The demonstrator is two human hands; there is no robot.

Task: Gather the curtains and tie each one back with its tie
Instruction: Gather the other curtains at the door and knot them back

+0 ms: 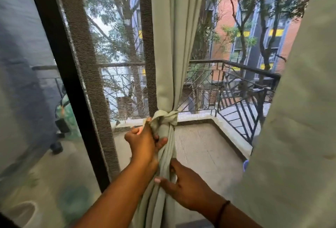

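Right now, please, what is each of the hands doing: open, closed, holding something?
Left hand: closed on the tie at the knot.
Right hand: closed on the gathered curtain below the knot.

Left hand (pixel 143 142) clenched high; right hand (pixel 183 187) lower, its grip pinched closed.

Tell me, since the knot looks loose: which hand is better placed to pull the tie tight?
Probably the left hand: it grips the tie by its loose end just below the knot. The right hand is lower down, gripping the gathered curtain, well placed to steady it.
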